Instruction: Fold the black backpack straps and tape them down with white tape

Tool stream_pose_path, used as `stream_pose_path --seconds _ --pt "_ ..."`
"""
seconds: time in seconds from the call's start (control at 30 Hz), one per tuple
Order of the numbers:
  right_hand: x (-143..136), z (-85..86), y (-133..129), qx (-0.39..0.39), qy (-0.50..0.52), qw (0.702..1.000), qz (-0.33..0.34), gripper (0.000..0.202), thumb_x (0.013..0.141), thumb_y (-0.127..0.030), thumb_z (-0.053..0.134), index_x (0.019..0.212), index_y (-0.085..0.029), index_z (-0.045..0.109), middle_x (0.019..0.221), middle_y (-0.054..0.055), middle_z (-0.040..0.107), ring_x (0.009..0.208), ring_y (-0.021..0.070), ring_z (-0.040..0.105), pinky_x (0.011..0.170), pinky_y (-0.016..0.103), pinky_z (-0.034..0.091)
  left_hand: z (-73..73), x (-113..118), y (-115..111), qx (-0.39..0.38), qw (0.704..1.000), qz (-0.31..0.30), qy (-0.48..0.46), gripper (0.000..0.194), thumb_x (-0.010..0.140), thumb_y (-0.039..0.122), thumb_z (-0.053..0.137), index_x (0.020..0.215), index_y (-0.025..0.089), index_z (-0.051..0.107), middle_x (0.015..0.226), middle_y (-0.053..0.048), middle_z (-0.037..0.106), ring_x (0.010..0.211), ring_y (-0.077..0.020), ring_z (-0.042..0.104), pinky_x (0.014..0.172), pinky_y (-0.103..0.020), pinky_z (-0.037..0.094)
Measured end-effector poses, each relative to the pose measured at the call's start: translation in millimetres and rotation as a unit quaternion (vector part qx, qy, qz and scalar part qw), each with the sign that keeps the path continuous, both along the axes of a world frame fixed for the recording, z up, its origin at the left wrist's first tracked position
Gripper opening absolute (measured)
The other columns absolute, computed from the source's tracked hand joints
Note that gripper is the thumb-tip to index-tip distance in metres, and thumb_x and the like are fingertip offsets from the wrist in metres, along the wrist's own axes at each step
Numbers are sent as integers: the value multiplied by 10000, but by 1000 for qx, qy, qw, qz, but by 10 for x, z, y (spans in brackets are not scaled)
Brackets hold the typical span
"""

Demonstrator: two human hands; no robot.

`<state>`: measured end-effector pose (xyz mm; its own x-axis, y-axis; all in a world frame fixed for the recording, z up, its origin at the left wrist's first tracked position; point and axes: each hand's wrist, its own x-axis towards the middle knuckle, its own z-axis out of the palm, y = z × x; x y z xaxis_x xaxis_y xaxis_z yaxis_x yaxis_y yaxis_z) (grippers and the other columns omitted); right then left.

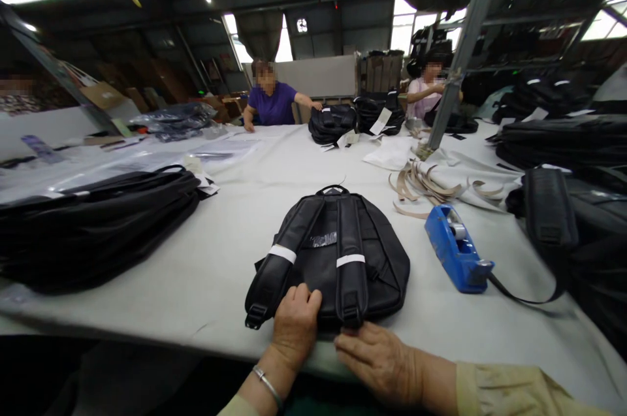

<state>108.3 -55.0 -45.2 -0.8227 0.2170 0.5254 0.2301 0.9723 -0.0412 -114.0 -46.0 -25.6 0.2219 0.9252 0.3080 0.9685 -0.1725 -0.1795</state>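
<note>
A black backpack (323,275) lies on the pale table with its two shoulder straps facing up, a white band around each. My left hand (296,321) is closed at the bag's near edge, between the straps, its fingers curled onto the black material. At the lower end of the right strap, my right hand (375,360) rests with fingers stretched out together, the fingertips touching the bag's bottom edge. Right of the bag stands a blue tape dispenser (453,253).
Stacked black bags lie at the left (98,226) and right (563,142). Curved beige strips (426,184) lie near a metal post (463,44). Across the table (235,191), a person in purple (272,102) touches more bags; another person in pink (421,93) is farther right.
</note>
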Motion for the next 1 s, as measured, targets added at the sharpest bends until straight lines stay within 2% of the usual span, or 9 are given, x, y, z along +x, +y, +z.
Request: stream_pose_path --seconds 0.1,0.2,0.33,0.47,0.57,0.63,0.73,0.87,1.0 --pt "-285 -51 -25 -1 -26 999 -33 385 912 -213 457 1266 -109 566 1293 150 597 1144 246 554 916 334 497 74 -42 49 1 1000 -8 -8 207 841 80 506 746 226 618 749 -53 576 738 -219 525 654 -334 414" --pt "-490 -127 49 17 -23 996 -81 436 896 -214 472 1327 -191 535 1342 116 570 1173 259 546 945 368 494 183 -79 97 2 1000 -20 4 206 811 57 527 750 228 623 753 -44 591 732 -208 540 637 -315 426" --pt "-530 -335 149 41 -20 994 -103 412 890 -189 477 1277 -281 587 1295 66 615 1131 257 570 916 392 511 242 -118 126 13 998 -49 21 242 773 11 536 760 230 636 753 -38 605 732 -204 557 625 -294 455" --pt "-323 -493 221 0 -56 989 -136 315 848 -239 566 1143 -198 669 1185 94 669 1039 276 609 853 393 532 71 -150 92 35 996 -83 14 226 787 32 547 786 231 655 770 -42 618 737 -205 569 646 -304 499" --pt "-120 -407 260 -54 -79 983 -159 258 847 -229 565 1062 -197 703 1169 95 672 1087 277 589 908 396 501 -109 -124 -1 69 991 -116 -3 305 804 12 484 922 207 688 878 -79 671 842 -218 617 745 -326 541" --pt "-41 -301 265 -94 -85 974 -186 274 859 -208 547 1087 -209 698 1219 102 648 1160 284 549 971 421 456 -177 -68 -92 84 987 -138 -12 469 794 -21 423 1140 197 653 1124 -112 676 1059 -242 612 897 -367 527" --pt "-52 -219 218 -122 -93 966 -208 373 833 -189 555 1195 -205 644 1326 128 579 1216 317 501 1025 497 390 -192 32 -207 70 986 -153 -19 651 780 -34 378 1364 219 514 1407 -97 541 1281 -261 502 1025 -415 465" --pt "-189 -295 106 -101 -97 964 -226 515 779 -123 529 1292 -141 553 1333 180 555 1195 325 507 1022 498 387 -200 80 -225 63 987 -145 -25 615 804 -8 372 1356 208 533 1408 -79 546 1268 -268 523 1003 -422 486" --pt "-235 -335 69 -90 -107 975 -170 518 786 -140 511 1304 -120 525 1194 147 633 1140 285 538 1016 415 406 -255 64 -195 74 985 -153 -25 605 800 0 385 1348 201 542 1401 -78 552 1253 -273 536 975 -430 499"
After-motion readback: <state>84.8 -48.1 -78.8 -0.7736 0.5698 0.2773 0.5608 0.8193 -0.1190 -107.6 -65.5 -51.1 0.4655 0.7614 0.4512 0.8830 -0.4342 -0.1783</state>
